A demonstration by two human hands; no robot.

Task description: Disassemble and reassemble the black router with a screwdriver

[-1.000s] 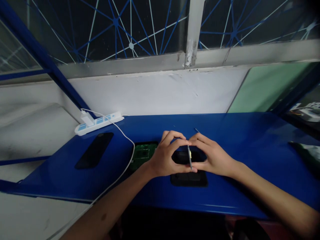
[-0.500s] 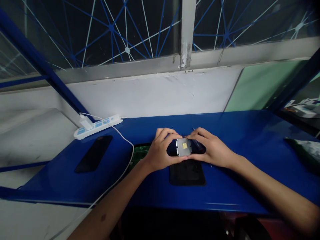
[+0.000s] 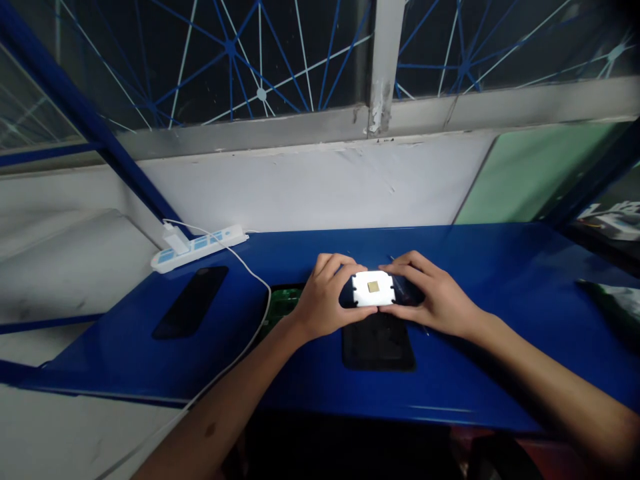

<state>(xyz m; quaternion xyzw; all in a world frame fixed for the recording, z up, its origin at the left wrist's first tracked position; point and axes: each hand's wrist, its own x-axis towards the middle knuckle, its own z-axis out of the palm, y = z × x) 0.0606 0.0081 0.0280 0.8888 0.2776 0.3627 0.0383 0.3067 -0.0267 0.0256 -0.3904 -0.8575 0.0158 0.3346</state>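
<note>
Between my two hands is a small flat metal plate [image 3: 361, 293] with notched edges and a gold-coloured square at its centre; its exact kind I cannot make out. Its face shines bright white. My left hand [image 3: 325, 297] grips the plate's left side, thumb below and fingers above. On the other side my right hand [image 3: 433, 293] holds it the same way, fingertips along the top and thumb along the bottom edge. Beneath the hands a dark rectangular mat [image 3: 379, 347] lies on the blue table [image 3: 465, 380]. Part of a green tray [image 3: 285, 303] shows behind my left wrist.
A dark phone-like slab [image 3: 191, 303] lies at the left. Behind it sits a white power strip [image 3: 200, 249] with a charger plugged in. Its white cable [image 3: 255, 272] runs across the table under my left forearm. A plastic bag [image 3: 613, 303] lies at the right edge.
The plate has tilted, so its face now catches the light and more of its right side shows. My right hand has shifted slightly right. Both hands still hold it.
</note>
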